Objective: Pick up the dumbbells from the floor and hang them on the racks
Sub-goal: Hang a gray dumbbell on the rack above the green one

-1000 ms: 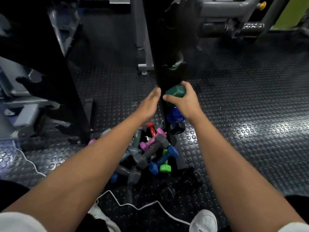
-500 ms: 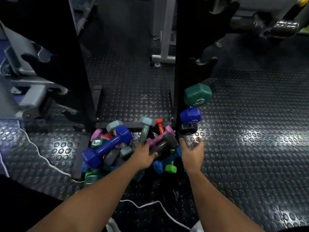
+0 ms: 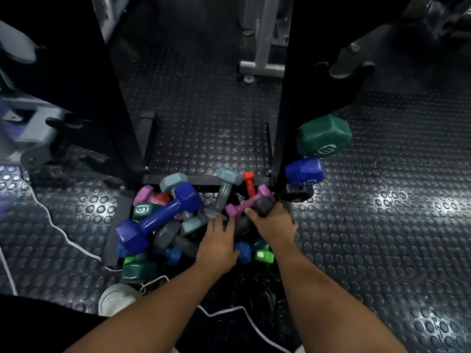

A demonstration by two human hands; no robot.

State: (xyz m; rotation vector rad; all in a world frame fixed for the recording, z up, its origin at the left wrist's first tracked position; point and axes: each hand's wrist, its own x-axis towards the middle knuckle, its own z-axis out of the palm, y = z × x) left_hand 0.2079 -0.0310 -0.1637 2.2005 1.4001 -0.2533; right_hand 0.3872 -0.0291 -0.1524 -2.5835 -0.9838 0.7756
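We see the rack upright already carrying three dumbbells; the pile lies on the floor at its base. Our right hand curls around a dark grey dumbbell; our left hand rests spread beside. Next we judge: lift it clear.

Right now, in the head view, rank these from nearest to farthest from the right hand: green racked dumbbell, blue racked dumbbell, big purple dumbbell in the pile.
1. blue racked dumbbell, just above-right.
2. green racked dumbbell, higher on the rack.
3. big purple dumbbell, far left in the pile.
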